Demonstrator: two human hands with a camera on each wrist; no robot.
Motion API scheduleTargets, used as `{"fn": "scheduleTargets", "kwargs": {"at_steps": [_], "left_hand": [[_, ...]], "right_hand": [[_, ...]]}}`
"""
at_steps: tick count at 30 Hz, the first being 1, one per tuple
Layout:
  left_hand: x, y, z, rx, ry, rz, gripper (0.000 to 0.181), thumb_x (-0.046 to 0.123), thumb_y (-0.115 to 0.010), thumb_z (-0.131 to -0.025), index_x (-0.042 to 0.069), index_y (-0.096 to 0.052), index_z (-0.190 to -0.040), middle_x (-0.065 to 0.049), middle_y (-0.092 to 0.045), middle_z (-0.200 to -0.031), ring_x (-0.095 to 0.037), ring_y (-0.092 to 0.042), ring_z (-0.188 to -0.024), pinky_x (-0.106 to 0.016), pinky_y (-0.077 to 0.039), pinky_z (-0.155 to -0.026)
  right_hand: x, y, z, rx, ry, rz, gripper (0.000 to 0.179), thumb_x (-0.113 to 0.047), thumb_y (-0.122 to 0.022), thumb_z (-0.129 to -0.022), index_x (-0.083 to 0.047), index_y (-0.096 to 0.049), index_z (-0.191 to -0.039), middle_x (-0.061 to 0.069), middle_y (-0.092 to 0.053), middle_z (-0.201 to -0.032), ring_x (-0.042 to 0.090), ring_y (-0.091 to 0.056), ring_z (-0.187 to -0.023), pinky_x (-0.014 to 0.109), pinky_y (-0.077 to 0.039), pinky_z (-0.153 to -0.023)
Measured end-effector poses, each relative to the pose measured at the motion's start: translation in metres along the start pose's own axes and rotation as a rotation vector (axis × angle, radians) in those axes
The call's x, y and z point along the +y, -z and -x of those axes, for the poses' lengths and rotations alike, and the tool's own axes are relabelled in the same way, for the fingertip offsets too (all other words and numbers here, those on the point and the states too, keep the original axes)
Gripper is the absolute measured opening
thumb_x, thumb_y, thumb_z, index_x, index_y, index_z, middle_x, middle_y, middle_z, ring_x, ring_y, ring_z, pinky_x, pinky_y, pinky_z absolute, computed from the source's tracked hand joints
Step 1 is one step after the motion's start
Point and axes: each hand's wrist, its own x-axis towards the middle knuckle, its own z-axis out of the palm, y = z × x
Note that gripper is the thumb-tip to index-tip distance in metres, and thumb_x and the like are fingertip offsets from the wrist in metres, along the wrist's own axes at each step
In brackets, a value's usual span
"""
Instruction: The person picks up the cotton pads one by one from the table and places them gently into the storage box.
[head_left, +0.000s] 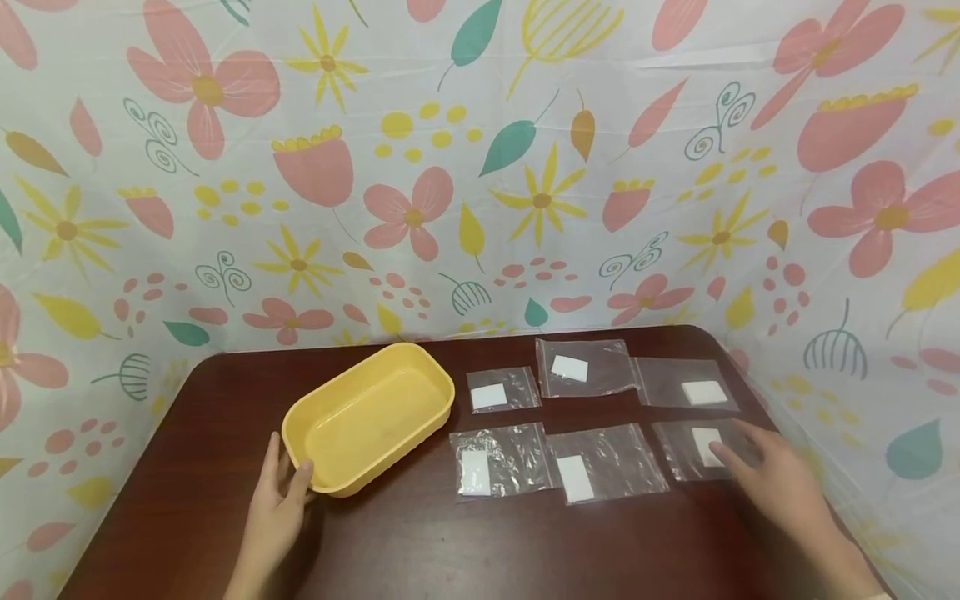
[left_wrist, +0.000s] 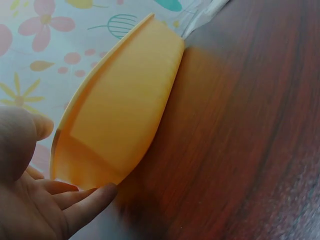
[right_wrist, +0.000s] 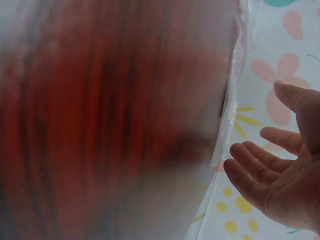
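Note:
My left hand [head_left: 273, 512] rests against the near left end of a yellow plastic basin [head_left: 367, 421], its thumb by the near corner and its fingers along the outer wall. In the left wrist view the fingertips touch the end of the basin, fingers fairly straight. Over at the right, my right hand [head_left: 780, 479] reaches in beside a clear zip bag [head_left: 675, 454] with a white rectangular piece [head_left: 705, 447] in it. The fingers are spread in the right wrist view, with nothing between them. Whether they touch the bag cannot be told.
Several more clear bags, each with a white piece, lie in two rows right of the basin, among them a front middle bag [head_left: 626, 462] and a back middle bag [head_left: 611, 358]. The dark wooden table [head_left: 420, 542] meets a floral cloth [head_left: 480, 167] behind.

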Motion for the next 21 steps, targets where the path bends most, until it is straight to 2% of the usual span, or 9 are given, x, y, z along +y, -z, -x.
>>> {"fn": "scheduleTargets", "kwargs": {"at_steps": [6, 9, 11, 12, 13, 15, 18, 19, 21], "left_hand": [[-0.002, -0.001, 0.002, 0.007, -0.017, -0.025, 0.076, 0.028, -0.047, -0.109, 0.016, 0.005, -0.162, -0.032, -0.017, -0.16, -0.039, -0.048, -0.126, -0.035, -0.061, -0.085], [-0.006, -0.001, 0.003, 0.004, -0.008, 0.0, 0.075, 0.025, -0.047, -0.109, 0.016, 0.004, -0.162, -0.028, -0.016, -0.161, -0.014, -0.058, -0.116, -0.027, -0.06, -0.083], [-0.01, 0.001, 0.006, 0.012, 0.025, 0.046, 0.074, 0.021, -0.046, -0.109, 0.016, 0.005, -0.162, -0.026, -0.013, -0.162, 0.006, -0.056, -0.107, -0.02, -0.059, -0.081], [-0.012, 0.002, 0.007, 0.019, 0.052, 0.07, 0.074, 0.02, -0.046, -0.109, 0.017, 0.005, -0.162, -0.025, -0.012, -0.162, 0.011, -0.053, -0.106, -0.017, -0.058, -0.079], [-0.014, 0.003, 0.008, 0.027, 0.077, 0.092, 0.074, 0.019, -0.046, -0.109, 0.017, 0.005, -0.162, -0.023, -0.011, -0.163, 0.009, -0.053, -0.11, -0.014, -0.057, -0.078], [-0.016, 0.006, 0.009, 0.036, 0.131, 0.134, 0.075, 0.018, -0.046, -0.108, 0.02, 0.006, -0.162, -0.02, -0.008, -0.164, -0.004, -0.05, -0.125, -0.011, -0.056, -0.076], [-0.018, 0.006, 0.003, 0.019, 0.165, 0.171, 0.076, 0.019, -0.047, -0.108, 0.024, 0.006, -0.162, -0.016, -0.006, -0.164, -0.029, -0.03, -0.14, -0.009, -0.054, -0.076], [-0.018, 0.004, 0.0, 0.005, 0.164, 0.18, 0.076, 0.019, -0.048, -0.108, 0.024, 0.006, -0.162, -0.016, -0.006, -0.164, -0.028, -0.031, -0.141, -0.009, -0.054, -0.077], [-0.016, 0.0, -0.006, -0.027, 0.149, 0.19, 0.077, 0.019, -0.048, -0.108, 0.023, 0.006, -0.162, -0.018, -0.007, -0.164, -0.012, -0.042, -0.134, -0.009, -0.055, -0.078]], "right_hand": [[0.004, -0.002, -0.004, -0.032, 0.012, 0.042, 0.062, -0.032, -0.075, -0.092, 0.016, -0.058, -0.126, 0.042, -0.057, -0.115, 0.059, -0.053, -0.104, 0.071, -0.045, -0.081], [0.003, -0.002, -0.005, -0.045, 0.019, 0.062, 0.062, -0.03, -0.078, -0.09, 0.017, -0.058, -0.125, 0.042, -0.057, -0.115, 0.058, -0.053, -0.103, 0.071, -0.046, -0.082], [-0.001, -0.003, -0.01, -0.064, 0.028, 0.063, 0.062, -0.029, -0.079, -0.089, 0.017, -0.059, -0.125, 0.041, -0.058, -0.116, 0.057, -0.053, -0.105, 0.071, -0.046, -0.084], [-0.003, -0.004, -0.012, -0.075, 0.03, 0.062, 0.061, -0.029, -0.079, -0.089, 0.016, -0.059, -0.126, 0.04, -0.058, -0.117, 0.056, -0.054, -0.106, 0.07, -0.046, -0.086], [-0.005, -0.004, -0.014, -0.085, 0.035, 0.061, 0.06, -0.029, -0.079, -0.088, 0.015, -0.06, -0.125, 0.039, -0.059, -0.116, 0.055, -0.054, -0.106, 0.069, -0.047, -0.087], [-0.008, -0.005, -0.017, -0.1, 0.034, 0.06, 0.058, -0.028, -0.081, -0.087, 0.012, -0.063, -0.124, 0.037, -0.06, -0.115, 0.052, -0.056, -0.104, 0.067, -0.048, -0.087], [-0.008, -0.001, -0.013, -0.099, 0.033, 0.067, 0.052, -0.023, -0.083, -0.084, 0.011, -0.066, -0.119, 0.032, -0.064, -0.107, 0.048, -0.059, -0.099, 0.064, -0.05, -0.084], [-0.007, 0.001, -0.009, -0.094, 0.029, 0.076, 0.05, -0.021, -0.084, -0.083, 0.011, -0.067, -0.117, 0.029, -0.065, -0.104, 0.046, -0.06, -0.096, 0.063, -0.051, -0.082], [-0.003, 0.007, -0.001, -0.079, 0.023, 0.097, 0.046, -0.018, -0.085, -0.081, 0.011, -0.069, -0.113, 0.025, -0.066, -0.098, 0.042, -0.061, -0.092, 0.061, -0.052, -0.08]]}}
